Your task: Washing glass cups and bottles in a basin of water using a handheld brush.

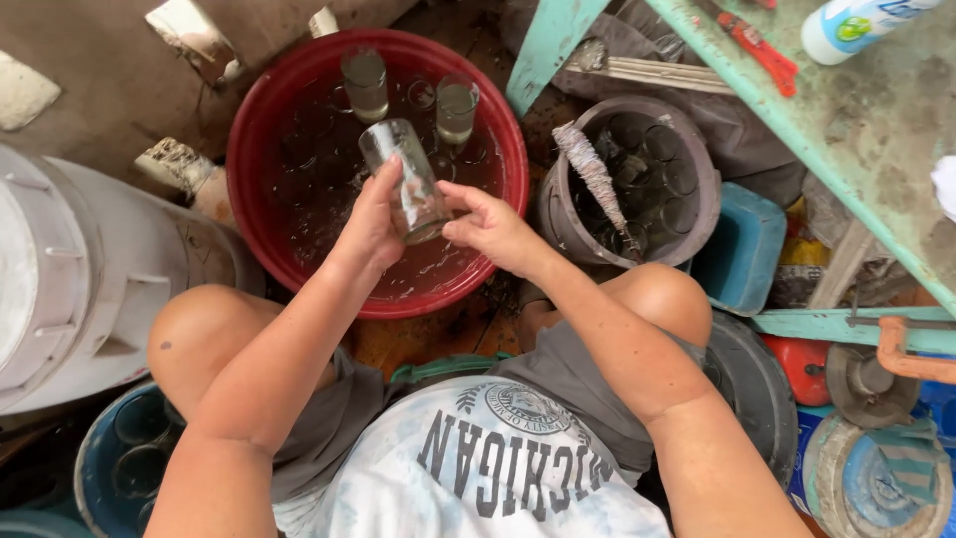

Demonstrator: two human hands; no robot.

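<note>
Left hand [373,221] wraps around the side of a clear drinking glass [406,181], fingers curled along its wall and closed on it, holding it tilted above a red basin [261,214]. Right hand [485,224] meets the same glass at its lower end, fingertips pinched against the base, so both hands have hold of it at once. Nearest the camera are the person's bare knees, grey shorts and a pale printed shirt, the person sitting low over the basin.

Beside the left knee sits a blue bucket [95,468] with dark glasses standing in it, and next to that a large white plastic drum [70,279] lies on its side. The red basin holds dark water with many glasses sunk under the surface; two more glasses [364,84] [456,108] stand upright at its far side, partly filled with cloudy water.

Right of the basin stands a grey bucket [697,159], also packed with glasses, with a worn bottle brush [595,174] leaning across its rim. Just beyond it is a blue plastic tub [742,249]. Farther right, a worn green table [866,120] carries a red-handled tool [757,50] and a white bottle [856,25]. An orange clamp [911,359] grips a green rail below the table.
</note>
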